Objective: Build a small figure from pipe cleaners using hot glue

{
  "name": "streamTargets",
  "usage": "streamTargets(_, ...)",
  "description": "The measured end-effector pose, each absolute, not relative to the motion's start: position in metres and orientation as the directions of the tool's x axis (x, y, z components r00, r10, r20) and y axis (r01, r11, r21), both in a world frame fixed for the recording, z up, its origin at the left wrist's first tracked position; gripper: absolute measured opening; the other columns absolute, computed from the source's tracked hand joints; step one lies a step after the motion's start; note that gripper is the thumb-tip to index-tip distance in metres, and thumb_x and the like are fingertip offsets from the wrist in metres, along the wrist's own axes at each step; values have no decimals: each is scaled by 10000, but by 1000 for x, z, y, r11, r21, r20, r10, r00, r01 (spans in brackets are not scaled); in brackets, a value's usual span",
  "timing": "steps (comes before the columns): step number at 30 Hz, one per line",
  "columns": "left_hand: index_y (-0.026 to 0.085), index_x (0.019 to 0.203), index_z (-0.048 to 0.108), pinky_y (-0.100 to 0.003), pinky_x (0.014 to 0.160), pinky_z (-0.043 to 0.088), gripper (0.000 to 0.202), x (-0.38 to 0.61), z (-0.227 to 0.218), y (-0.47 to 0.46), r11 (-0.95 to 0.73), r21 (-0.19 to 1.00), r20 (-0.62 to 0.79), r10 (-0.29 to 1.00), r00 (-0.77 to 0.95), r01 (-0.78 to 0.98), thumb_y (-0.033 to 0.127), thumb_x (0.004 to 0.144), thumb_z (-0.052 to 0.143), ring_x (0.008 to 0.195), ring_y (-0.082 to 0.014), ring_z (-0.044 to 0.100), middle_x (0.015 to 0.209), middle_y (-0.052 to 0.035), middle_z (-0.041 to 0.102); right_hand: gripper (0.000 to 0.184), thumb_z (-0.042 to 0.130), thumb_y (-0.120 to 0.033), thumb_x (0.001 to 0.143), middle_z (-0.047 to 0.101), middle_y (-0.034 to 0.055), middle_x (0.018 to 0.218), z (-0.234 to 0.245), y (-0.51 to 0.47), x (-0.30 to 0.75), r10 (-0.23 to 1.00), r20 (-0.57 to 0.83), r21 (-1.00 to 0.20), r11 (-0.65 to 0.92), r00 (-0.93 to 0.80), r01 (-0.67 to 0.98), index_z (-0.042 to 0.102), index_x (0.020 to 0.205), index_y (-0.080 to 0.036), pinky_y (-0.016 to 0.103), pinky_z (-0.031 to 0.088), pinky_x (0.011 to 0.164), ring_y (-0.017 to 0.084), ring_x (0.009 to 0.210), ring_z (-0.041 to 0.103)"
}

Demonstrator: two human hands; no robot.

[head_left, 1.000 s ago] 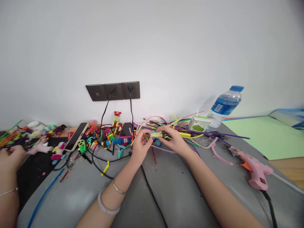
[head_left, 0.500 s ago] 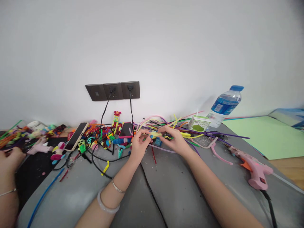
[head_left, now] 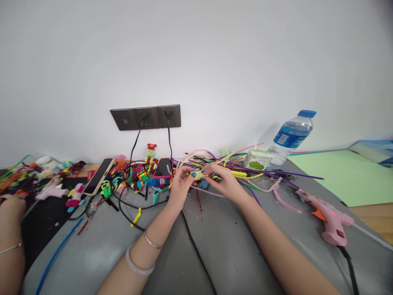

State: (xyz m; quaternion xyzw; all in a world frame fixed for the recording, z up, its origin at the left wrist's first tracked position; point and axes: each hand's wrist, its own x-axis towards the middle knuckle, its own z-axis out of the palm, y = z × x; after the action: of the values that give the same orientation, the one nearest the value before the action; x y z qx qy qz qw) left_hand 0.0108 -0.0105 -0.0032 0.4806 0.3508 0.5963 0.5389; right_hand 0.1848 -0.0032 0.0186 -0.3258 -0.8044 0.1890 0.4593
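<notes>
My left hand [head_left: 179,187] and my right hand [head_left: 224,180] meet over the grey cloth [head_left: 215,246], both pinched on a small yellow pipe-cleaner piece [head_left: 200,175] held between their fingertips. A blue bit shows at the piece's left end. Just below it lies a lilac pipe cleaner [head_left: 208,192]. Behind the hands spreads a tangle of coloured pipe cleaners [head_left: 233,162]. My left wrist carries a pale bangle and a thin bracelet.
A pink glue gun [head_left: 330,221] lies at the right, a water bottle [head_left: 290,137] and a small green carton [head_left: 257,159] behind. Two phones [head_left: 98,176] [head_left: 162,168] and black cables lie below the wall sockets [head_left: 146,117]. Another person's hand [head_left: 10,207] is at the far left.
My fingers have shifted slightly on the yellow piece, turning it so the blue end shows. The other person's hand at the left has drawn back a little.
</notes>
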Motion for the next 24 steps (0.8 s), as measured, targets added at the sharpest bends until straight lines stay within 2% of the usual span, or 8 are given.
streamTargets(5, 202, 938, 623, -210, 577, 487, 307, 10, -4, -10, -161, 949, 184, 981, 60, -271, 428, 758, 729, 701, -116, 588, 873, -18, 585, 151, 545, -297, 923, 663, 70, 862, 16, -3, 183, 693, 621, -602, 721, -365, 344, 550, 790, -227, 369, 504, 782, 219, 858, 629)
streamTargets(10, 198, 891, 620, -230, 604, 490, 295, 10, -5, -10, -166, 951, 190, 979, 69, -261, 445, 763, 720, 680, -121, 599, 796, 0, 596, 154, 544, -268, 925, 654, 63, 858, 16, -2, 183, 685, 616, -601, 728, -389, 330, 554, 779, -222, 349, 496, 752, 206, 834, 616)
streamTargets(14, 194, 867, 615, -242, 618, 496, 292, 9, -4, -9, -178, 952, 195, 980, 45, -248, 428, 741, 737, 687, -131, 597, 793, -5, 606, 22, 561, -207, 898, 645, 52, 891, 13, -3, 182, 706, 594, -616, 707, -385, 346, 561, 884, -223, 325, 500, 738, 188, 803, 614)
streamTargets(19, 188, 862, 617, -257, 732, 498, 249, 8, -5, -9, -241, 946, 249, 968, 9, -215, 361, 735, 744, 814, -150, 611, 893, -25, 618, 402, 597, -216, 859, 645, 77, 1083, 7, -2, 182, 763, 540, -702, 642, -356, 309, 475, 1242, -230, 331, 530, 772, 174, 812, 625)
streamTargets(24, 190, 865, 604, -286, 832, 501, 234, 9, -6, -8, -229, 941, 245, 969, 35, -248, 315, 727, 746, 941, -174, 621, 1003, -48, 627, 243, 522, -227, 903, 666, 77, 1022, 8, -1, 181, 788, 510, -705, 613, -345, 357, 558, 1142, -211, 330, 525, 760, 183, 808, 620)
